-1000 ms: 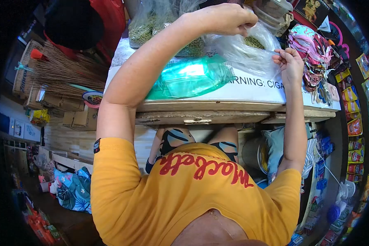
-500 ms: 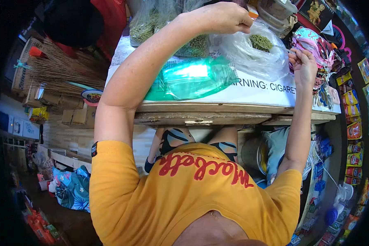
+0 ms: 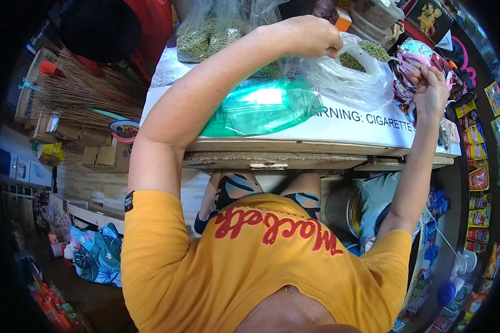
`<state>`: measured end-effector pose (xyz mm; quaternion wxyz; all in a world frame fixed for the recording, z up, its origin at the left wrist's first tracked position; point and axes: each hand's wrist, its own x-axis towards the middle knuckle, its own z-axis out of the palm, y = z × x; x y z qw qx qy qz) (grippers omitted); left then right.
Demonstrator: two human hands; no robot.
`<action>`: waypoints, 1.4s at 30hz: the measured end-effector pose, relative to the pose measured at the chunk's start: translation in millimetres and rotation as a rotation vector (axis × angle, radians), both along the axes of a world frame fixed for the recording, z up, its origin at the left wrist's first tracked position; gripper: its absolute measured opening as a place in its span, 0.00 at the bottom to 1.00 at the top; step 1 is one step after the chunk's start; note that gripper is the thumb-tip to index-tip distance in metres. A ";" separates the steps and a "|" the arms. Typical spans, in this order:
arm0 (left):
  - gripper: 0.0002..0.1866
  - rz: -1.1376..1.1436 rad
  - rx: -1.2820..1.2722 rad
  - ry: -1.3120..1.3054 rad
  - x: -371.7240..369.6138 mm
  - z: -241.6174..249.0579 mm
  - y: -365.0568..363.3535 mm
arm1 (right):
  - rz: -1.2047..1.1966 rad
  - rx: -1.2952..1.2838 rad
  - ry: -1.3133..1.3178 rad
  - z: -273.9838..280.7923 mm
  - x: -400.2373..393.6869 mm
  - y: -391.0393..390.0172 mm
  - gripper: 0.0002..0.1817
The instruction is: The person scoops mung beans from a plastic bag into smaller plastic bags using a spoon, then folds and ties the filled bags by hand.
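Note:
My left hand is closed, its fingers pinching the rim of a clear plastic bag. Green mung beans show through the bag's mouth. My right hand grips the thin pale handle of a spoon, whose bowl is hidden under a heap of mung beans at the bag's right edge. A green translucent plastic bag lies flat in front of my left forearm. Beyond that forearm stand filled bags of mung beans.
The table has a white printed cover and a wooden drawer front. Clear plastic containers and a bundle of patterned cloth crowd its far right. A stick broom is at left; snack packets hang at right.
My right hand has moved right, drawing the heaped spoon from the middle of the bag's mouth to its right edge. My left hand has stayed nearly in place.

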<state>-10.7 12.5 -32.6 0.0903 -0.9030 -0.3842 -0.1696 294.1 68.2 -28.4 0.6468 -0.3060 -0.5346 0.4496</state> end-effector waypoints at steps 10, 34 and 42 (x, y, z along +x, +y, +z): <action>0.08 -0.037 0.028 -0.058 11.9 0.5 -5.8 | 0.110 -0.017 -0.121 6.3 -35.4 -3.8 0.04; 0.09 -0.154 0.098 -0.226 10.0 5.1 -2.1 | 0.149 0.128 0.060 -17.1 -12.5 -32.5 0.04; 0.08 -0.151 0.122 -0.290 -4.2 24.0 -13.1 | -0.029 0.257 -0.247 -32.3 -13.8 -45.9 0.02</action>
